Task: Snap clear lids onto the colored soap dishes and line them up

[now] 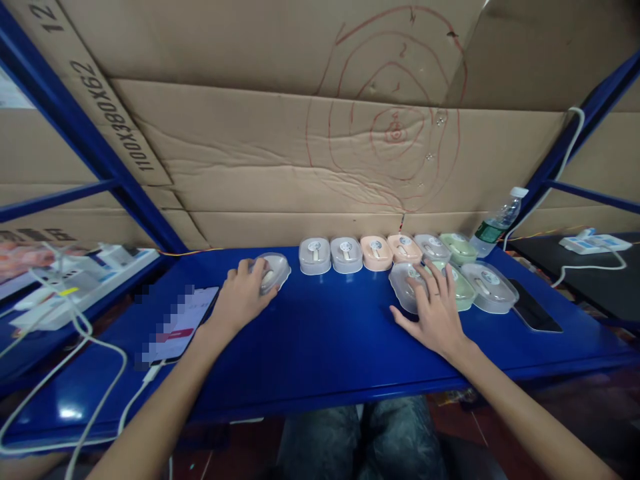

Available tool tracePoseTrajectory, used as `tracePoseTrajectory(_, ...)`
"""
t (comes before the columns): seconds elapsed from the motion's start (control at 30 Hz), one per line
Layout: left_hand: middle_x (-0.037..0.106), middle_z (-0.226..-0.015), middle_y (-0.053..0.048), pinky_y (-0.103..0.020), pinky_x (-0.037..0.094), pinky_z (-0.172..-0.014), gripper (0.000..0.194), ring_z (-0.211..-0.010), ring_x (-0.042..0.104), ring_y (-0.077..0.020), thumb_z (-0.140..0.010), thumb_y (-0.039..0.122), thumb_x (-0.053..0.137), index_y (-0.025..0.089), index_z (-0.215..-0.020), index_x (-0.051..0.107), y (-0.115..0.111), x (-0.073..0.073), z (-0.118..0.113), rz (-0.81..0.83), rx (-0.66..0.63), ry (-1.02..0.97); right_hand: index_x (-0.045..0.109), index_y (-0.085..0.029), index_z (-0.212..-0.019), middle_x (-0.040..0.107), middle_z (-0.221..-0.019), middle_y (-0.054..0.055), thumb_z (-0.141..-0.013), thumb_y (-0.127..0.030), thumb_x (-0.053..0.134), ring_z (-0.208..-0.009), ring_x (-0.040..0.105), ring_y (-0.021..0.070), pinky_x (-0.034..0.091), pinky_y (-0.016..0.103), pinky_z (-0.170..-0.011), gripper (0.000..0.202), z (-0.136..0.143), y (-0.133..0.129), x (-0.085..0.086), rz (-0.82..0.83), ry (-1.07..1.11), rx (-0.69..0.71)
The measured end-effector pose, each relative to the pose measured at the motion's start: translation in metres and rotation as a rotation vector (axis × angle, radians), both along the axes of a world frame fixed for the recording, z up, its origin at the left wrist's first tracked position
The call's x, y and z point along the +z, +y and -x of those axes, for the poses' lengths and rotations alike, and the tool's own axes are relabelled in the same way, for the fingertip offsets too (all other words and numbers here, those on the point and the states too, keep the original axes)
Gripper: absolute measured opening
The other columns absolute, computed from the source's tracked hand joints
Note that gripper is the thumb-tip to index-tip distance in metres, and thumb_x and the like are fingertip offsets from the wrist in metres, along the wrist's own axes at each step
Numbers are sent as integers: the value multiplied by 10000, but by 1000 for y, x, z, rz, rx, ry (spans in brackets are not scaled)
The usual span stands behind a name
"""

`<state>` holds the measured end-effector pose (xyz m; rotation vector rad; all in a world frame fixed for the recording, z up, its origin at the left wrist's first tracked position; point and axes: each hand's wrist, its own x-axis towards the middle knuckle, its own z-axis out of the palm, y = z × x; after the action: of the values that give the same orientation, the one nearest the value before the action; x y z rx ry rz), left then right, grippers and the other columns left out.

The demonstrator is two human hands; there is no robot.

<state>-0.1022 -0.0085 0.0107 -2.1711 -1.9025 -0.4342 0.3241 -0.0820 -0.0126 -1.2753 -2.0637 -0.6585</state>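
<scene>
Fingers, left hand: curled over the left box, thumb at its near side, so it appears grasped.
Fingers, right hand: spread and released above the near grey-clear box and near green box; whether either lid is touched cannot be told.
Left box: set apart on the blue table, left of the far row.
Progress: six boxes are lined up in the far row, which seems settled; three, counting the near right box, are bunched at the right. By judgement, the left box is not yet placed with either group; what else is left cannot be told.
Boxes: lidded, in grey-clear, peach and green; a round label and a pale bar are seen on several, but contents cannot be made out.
Bottle: capped, partly covered by a green label, leaned at the far right.
</scene>
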Motion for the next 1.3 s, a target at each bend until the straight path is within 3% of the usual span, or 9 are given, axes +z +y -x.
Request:
tracePoseTrajectory(0.1,562,-1380,-146,-553,523,-1064,440,-1212,619,-392,-909,375,678,243,-1301,528,-23,1,-1,35,-284,-124,540,-212,-1474,501,-1577,216,-968,-418,697,-1576,341,481,273,802,-1264,569,18,-9,5,43,42,184)
tracePoseTrajectory(0.2,504,-1538,-98,-526,467,-1185,550,-1386,545,-353,-883,267,682,288,-1402,501,-43,7,-21,151,-578,-259,474,-221,-1545,439,-1639,212,-968,-429,708,-1581,356,450,388,737,-1243,656,47,-11,11,256,94,381)
tracePoseTrajectory(0.37,444,-1628,-84,-504,411,-1277,729,-1512,460,-335,-796,173,730,306,-1475,501,-48,15,-63,331,-822,-421,267,-216,-1688,312,-1723,221,-882,-597,818,-1591,358,395,457,600,-1242,1048,89,16,15,608,114,617)
tracePoseTrajectory(0.5,464,-1599,-97,-509,447,-1246,669,-1495,479,-360,-762,170,745,290,-1395,563,-41,8,-69,338,-866,-535,304,-285,-1687,462,-1609,170,-889,-576,832,-1496,472,359,461,579,-1234,1000,97,37,6,624,194,639)
tracePoseTrajectory(0.63,497,-1546,-129,-545,443,-1225,712,-1480,476,-392,-769,297,834,292,-1415,533,-44,-1,-63,307,-871,-591,380,-280,-1650,539,-1453,143,-880,-584,834,-1364,564,331,524,532,-1173,944,95,35,0,633,188,654)
tracePoseTrajectory(0.9,548,-1519,-129,-551,474,-1187,1169,-1388,576,-367,-677,388,977,332,-1622,290,-41,-9,-60,385,-798,-752,460,-281,-1573,618,-1424,123,-963,-534,749,-1322,599,309,528,528,-1142,720,86,37,7,577,380,704)
tracePoseTrajectory(1.0,531,-1544,-139,-571,444,-1217,1350,-1401,572,-365,-661,432,1005,347,-1703,151,-38,-10,-56,414,-780,-751,472,-272,-1553,632,-1428,126,-980,-505,735,-1334,615,311,513,537,-1155,673,76,46,9,518,451,613)
tracePoseTrajectory(1.2,549,-1568,-109,-607,408,-1232,1030,-1460,506,-419,-690,472,975,343,-1582,477,-37,-6,-45,429,-727,-505,477,-246,-1538,615,-1442,164,-978,-573,699,-1403,559,358,488,604,-1166,685,65,58,8,470,356,359)
tracePoseTrajectory(1.3,594,-1512,-80,-580,406,-1237,941,-1446,504,-399,-697,462,967,327,-1525,542,-37,-2,-43,462,-759,-446,505,-224,-1540,601,-1443,187,-983,-597,681,-1402,543,376,483,617,-1164,693,65,61,5,475,266,306)
